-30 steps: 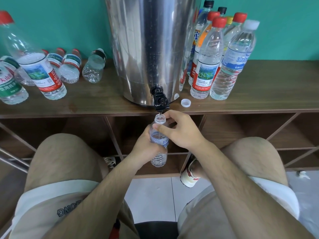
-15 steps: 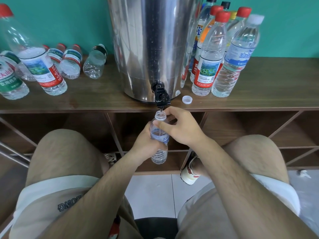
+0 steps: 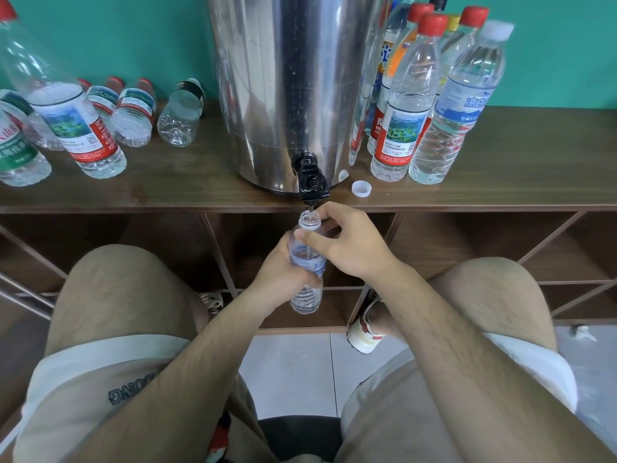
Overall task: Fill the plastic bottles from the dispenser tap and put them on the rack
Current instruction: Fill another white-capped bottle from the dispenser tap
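Head view: a small clear plastic bottle (image 3: 305, 262) is held upright in front of the rack (image 3: 500, 192), below its top board and between the person's knees (image 3: 127, 295). Its open, threaded mouth sits right under the black tap (image 3: 312, 182), which is at 12 o'clock from it. The bottle has no cap. A blue and white label wraps its middle and the lower body is ribbed. A thin stream of water runs from the tap through the neck. How full it is cannot be told, since the hands cover most of the body.

The right hand (image 3: 347, 245) comes in from 4 o'clock. Its thumb lies across the bottle's shoulder and its fingers (image 3: 334, 217) curl round the far side of the neck, clamped on it just beneath the tap. The left hand (image 3: 277, 269) comes in from 7 o'clock and its fingers are clamped round the labelled middle of the bottle.

The tap sticks out from the foot of a tall steel dispenser (image 3: 290, 78) standing on the rack's top board. A white cap (image 3: 360, 188) lies loose on the board at 3 o'clock from the tap. At 2 o'clock from the tap stands a tight cluster of full bottles (image 3: 400, 128), most with red caps and the nearest one with a white cap. At 10 o'clock from the tap several small bottles (image 3: 133, 111) lie on their sides with their bottoms toward the camera, and they look empty. Two larger bottles (image 3: 66, 111) stand further left.

A shoe (image 3: 362, 332) rests on the tiled floor (image 3: 290, 372) below the right wrist.
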{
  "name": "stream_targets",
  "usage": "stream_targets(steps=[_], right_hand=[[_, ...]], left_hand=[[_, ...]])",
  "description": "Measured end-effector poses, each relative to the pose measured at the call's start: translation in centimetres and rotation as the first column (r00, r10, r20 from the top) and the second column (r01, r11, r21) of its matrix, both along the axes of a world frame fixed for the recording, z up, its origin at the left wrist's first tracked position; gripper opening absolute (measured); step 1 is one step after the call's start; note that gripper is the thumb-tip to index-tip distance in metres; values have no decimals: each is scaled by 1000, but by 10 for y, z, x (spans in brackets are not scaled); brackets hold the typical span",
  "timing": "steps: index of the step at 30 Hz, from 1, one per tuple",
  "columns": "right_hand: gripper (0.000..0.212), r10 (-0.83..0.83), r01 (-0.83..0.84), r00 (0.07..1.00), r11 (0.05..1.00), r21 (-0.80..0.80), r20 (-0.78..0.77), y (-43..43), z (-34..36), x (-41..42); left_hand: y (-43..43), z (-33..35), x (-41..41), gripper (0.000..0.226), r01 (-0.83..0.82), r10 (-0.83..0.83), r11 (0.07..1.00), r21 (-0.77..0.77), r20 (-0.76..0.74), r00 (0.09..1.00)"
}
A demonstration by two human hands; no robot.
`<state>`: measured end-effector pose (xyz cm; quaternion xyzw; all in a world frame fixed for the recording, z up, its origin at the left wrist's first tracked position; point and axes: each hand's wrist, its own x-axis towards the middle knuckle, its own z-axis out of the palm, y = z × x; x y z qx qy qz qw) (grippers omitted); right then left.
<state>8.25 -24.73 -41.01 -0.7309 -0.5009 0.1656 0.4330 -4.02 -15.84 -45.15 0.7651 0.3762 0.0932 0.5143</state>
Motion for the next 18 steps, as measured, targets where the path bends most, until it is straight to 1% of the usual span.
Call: stream_targets(steps=[7,13,16,18], right_hand=[[22,-4,4,1000,1000,-10,-20,1,-2,-2],[22,1,-1,1000,1000,-23,-16,3,-1,1],[21,1,-2,1000,1000,-20,-23,4,0,0],[21,2,-2,1000,1000,-20,-25,4,0,-2]], left_hand=[[4,-9,2,85,2,-2,999,36,-2,1000],[6,-13,8,85,0,1,999,45,-35,999],[7,-12,7,86,-7,8,1000,26,-19,1000],[8,-12,5,88,-18,19,999,41,-34,999]])
